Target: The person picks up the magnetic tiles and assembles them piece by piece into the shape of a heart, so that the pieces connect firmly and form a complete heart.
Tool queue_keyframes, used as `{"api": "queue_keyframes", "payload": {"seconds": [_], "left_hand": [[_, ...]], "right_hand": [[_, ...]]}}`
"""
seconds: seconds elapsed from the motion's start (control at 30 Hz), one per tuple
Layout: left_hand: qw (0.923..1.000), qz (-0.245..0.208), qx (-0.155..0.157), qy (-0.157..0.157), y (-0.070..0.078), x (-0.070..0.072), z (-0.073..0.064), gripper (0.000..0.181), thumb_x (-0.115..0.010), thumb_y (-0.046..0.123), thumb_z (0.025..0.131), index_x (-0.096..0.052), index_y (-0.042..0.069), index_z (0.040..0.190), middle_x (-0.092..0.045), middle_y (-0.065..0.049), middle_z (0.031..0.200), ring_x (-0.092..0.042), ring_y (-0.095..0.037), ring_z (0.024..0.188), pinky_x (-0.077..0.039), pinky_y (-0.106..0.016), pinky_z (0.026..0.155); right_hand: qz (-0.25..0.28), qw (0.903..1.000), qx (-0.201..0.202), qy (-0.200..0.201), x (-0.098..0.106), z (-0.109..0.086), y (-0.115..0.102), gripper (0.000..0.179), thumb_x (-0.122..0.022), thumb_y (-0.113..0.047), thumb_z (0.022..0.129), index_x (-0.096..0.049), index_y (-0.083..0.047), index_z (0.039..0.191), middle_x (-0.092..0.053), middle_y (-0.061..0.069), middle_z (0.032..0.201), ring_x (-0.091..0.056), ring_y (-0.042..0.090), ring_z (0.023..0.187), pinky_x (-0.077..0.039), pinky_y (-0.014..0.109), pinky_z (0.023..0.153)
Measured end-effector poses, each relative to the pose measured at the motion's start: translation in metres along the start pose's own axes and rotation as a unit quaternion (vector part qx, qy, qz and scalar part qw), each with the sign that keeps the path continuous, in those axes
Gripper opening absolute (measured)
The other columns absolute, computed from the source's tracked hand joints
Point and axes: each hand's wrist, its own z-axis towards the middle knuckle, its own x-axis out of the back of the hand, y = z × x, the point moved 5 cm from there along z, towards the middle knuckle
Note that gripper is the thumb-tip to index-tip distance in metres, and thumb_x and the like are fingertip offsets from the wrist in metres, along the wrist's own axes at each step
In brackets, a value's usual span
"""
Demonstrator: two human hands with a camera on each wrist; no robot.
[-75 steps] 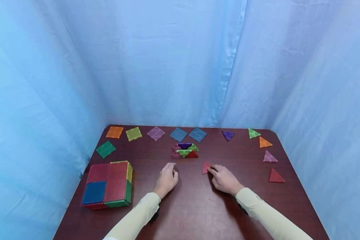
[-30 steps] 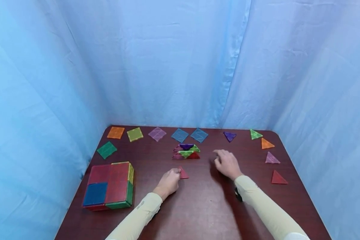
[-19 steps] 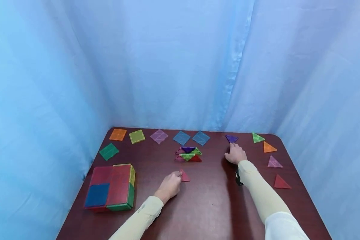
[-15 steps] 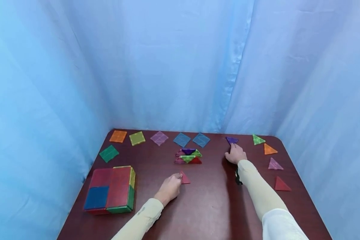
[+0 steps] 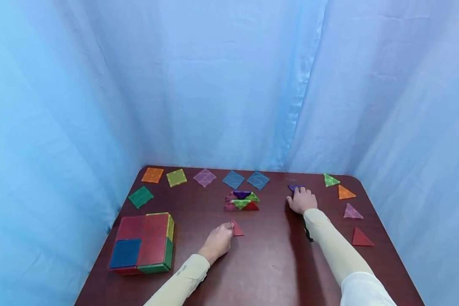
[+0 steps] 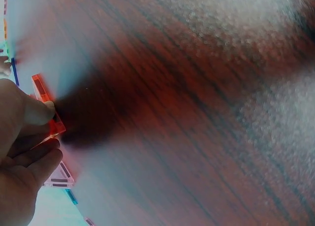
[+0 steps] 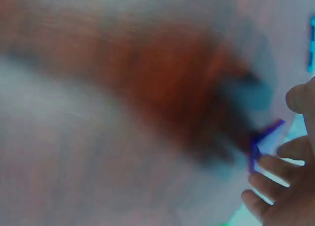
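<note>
My left hand (image 5: 217, 241) pinches a red triangular magnetic tile (image 5: 237, 229) between thumb and fingers, just above or on the table. In the left wrist view the thumb presses the red tile (image 6: 45, 95) edge. My right hand (image 5: 303, 200) reaches to the back right, fingers spread and laid on a purple triangular tile (image 5: 293, 186). The right wrist view shows its fingertips at the purple tile (image 7: 266, 132), thumb apart from it. Between the hands and the back edge stands a small two-row structure of triangular tiles (image 5: 241, 205), coloured pink, purple, green and red.
A box-like stack of larger tiles (image 5: 153, 238) stands at left. Several square tiles, such as the orange one (image 5: 152, 175) and green one (image 5: 140, 196), lie along the back left. Green, orange (image 5: 345, 192), pink and red triangles (image 5: 361, 238) line the right side.
The red triangle went from my right hand to my left. My right hand then moved to the back right, onto the purple triangle, which has slid slightly towards me.
</note>
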Motion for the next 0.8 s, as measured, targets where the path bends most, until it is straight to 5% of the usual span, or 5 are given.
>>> {"api": "queue_keyframes", "payload": {"seconds": [0.13,0.33,0.6,0.7,0.8], "left_hand": [[1.0000,0.001,0.004,-0.001,-0.001,0.002,0.000,0.014,-0.072,0.001,0.087,-0.079,0.003,0.099,-0.073,-0.005,0.112,-0.072,-0.018,0.100,-0.060,-0.028,0.081],[0.9999,-0.008,0.000,0.007,-0.001,0.002,-0.001,0.015,-0.072,0.000,0.087,-0.079,0.002,0.099,-0.073,-0.005,0.106,-0.072,-0.017,0.094,-0.060,-0.026,0.075],[0.9994,-0.031,0.005,0.016,-0.005,0.001,0.000,0.010,-0.069,-0.002,0.089,-0.078,0.003,0.089,-0.073,-0.006,0.108,-0.073,-0.018,0.094,-0.061,-0.027,0.075],[0.9993,-0.036,0.004,0.013,-0.004,0.000,0.000,0.011,-0.069,-0.002,0.089,-0.078,0.002,0.091,-0.073,-0.006,0.105,-0.074,-0.018,0.092,-0.060,-0.027,0.073],[0.9993,-0.036,0.008,0.010,-0.002,0.000,0.000,0.012,-0.069,-0.002,0.088,-0.078,0.002,0.095,-0.072,-0.005,0.103,-0.073,-0.018,0.089,-0.060,-0.028,0.072]], "right_hand": [[-0.016,0.9992,0.013,0.033,-0.008,-0.015,-0.001,0.066,-0.050,-0.037,0.104,-0.042,0.015,0.145,-0.043,0.038,0.143,-0.045,0.055,0.127,-0.041,0.065,0.103],[0.004,0.9888,0.063,0.136,-0.020,-0.051,-0.008,0.054,-0.059,-0.029,0.100,-0.057,0.016,0.130,-0.057,0.037,0.128,-0.057,0.053,0.116,-0.046,0.064,0.097],[0.020,0.9371,0.209,0.279,-0.027,-0.103,-0.046,0.024,-0.074,-0.020,0.087,-0.067,0.002,0.089,-0.067,0.019,0.089,-0.065,0.038,0.082,-0.055,0.054,0.075],[0.032,0.9236,0.256,0.283,-0.032,-0.117,-0.066,0.022,-0.074,-0.020,0.085,-0.067,0.001,0.089,-0.067,0.017,0.090,-0.066,0.036,0.083,-0.056,0.053,0.077],[0.035,0.9204,0.285,0.265,-0.037,-0.127,-0.085,0.024,-0.074,-0.023,0.086,-0.067,-0.001,0.093,-0.068,0.015,0.096,-0.066,0.033,0.091,-0.056,0.051,0.083]]}}
